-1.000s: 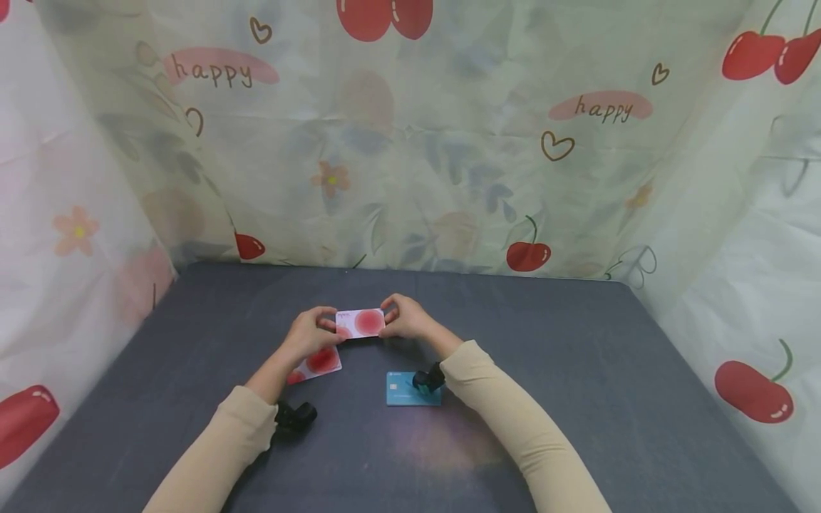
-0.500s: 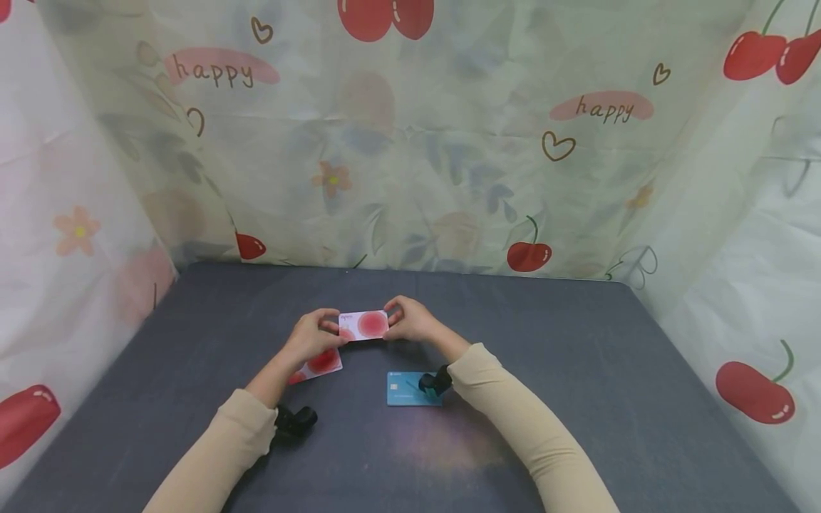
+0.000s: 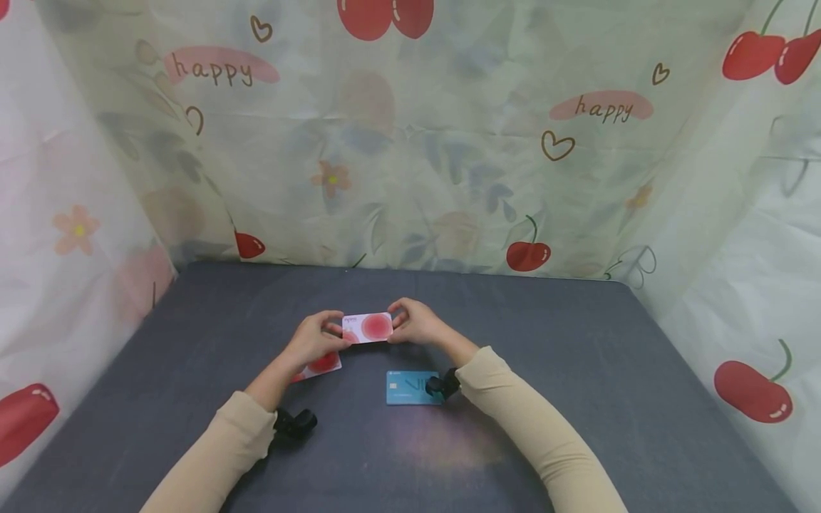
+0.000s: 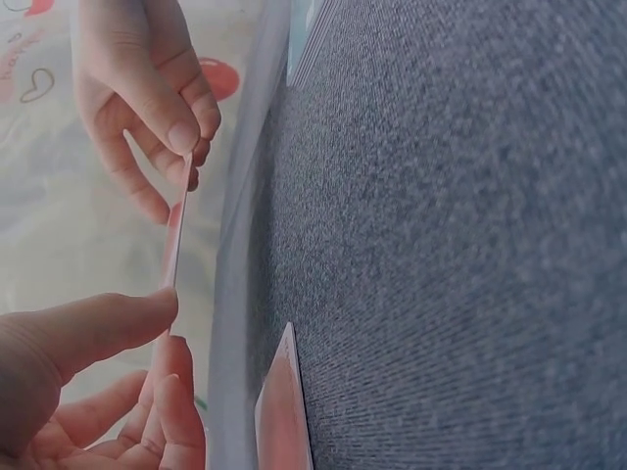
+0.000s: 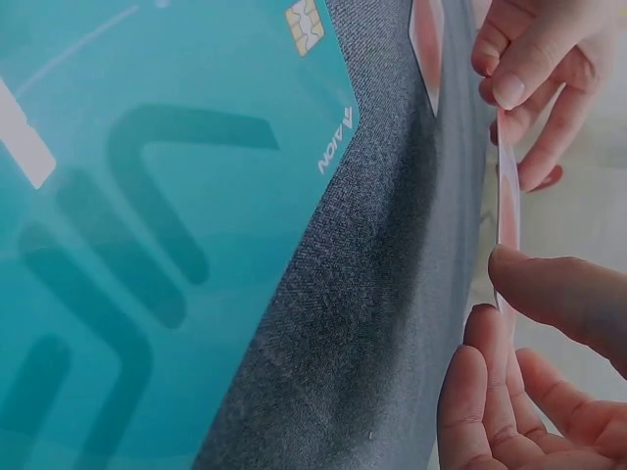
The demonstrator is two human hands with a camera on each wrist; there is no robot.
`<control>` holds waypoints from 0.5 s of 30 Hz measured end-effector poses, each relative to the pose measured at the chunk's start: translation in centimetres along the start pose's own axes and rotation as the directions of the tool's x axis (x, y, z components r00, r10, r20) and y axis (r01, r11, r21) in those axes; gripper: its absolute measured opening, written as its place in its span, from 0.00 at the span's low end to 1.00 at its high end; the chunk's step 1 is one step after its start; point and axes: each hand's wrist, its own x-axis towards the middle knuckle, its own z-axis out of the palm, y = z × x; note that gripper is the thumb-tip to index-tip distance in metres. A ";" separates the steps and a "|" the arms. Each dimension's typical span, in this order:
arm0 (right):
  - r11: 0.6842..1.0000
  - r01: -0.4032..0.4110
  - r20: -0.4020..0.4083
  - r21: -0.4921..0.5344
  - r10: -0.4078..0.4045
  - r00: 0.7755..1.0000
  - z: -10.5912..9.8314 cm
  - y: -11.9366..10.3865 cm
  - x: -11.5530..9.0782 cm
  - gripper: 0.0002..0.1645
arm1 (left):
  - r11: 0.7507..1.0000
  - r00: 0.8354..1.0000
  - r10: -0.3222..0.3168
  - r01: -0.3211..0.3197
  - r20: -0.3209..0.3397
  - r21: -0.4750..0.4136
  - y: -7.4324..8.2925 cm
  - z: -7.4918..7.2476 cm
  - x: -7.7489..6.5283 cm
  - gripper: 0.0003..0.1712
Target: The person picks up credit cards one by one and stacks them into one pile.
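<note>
Between my two hands a pink-and-white card (image 3: 367, 328) with a red circle is held up above the table. My left hand (image 3: 314, 337) pinches its left end between thumb and fingers. At the opposite end, my right hand (image 3: 415, 323) pinches it the same way. Both wrist views show this card edge-on, as a thin strip. A second red-and-pink card (image 3: 323, 363) lies on the table below my left hand, which partly hides it. Nearer me lies a teal card (image 5: 186, 215) with a gold chip and "AION" lettering, its right end behind the right wrist camera in the head view.
The dark grey cloth-covered table (image 3: 551, 370) extends around the cards. Behind it hangs a pale curtain (image 3: 410, 142) printed with cherries and "happy", with similar sheets at both sides. A black wrist camera (image 3: 298, 422) sits under my left sleeve.
Both hands have shifted slightly right and a little toward me with the pink-and-white card between them. More of the teal card now shows. The two cards on the table have stayed put.
</note>
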 end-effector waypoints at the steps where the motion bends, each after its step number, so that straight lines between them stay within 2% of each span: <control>1: 1.000 0.001 0.002 0.000 -0.001 1.000 -0.1 0.0 -0.1 0.31 | 1.000 1.000 0.004 -0.004 0.003 -0.002 0.0 0.0 0.0 0.34; 8: 1.000 0.010 0.014 0.012 -0.010 1.000 -0.5 0.2 -0.9 0.32 | 0.999 0.999 0.011 -0.010 0.031 -0.036 0.4 0.1 -0.3 0.35; 15: 1.000 -0.010 0.027 0.014 0.010 1.000 -0.4 0.8 -1.6 0.32 | 0.999 0.999 0.024 -0.023 0.047 -0.024 0.7 0.3 -0.8 0.35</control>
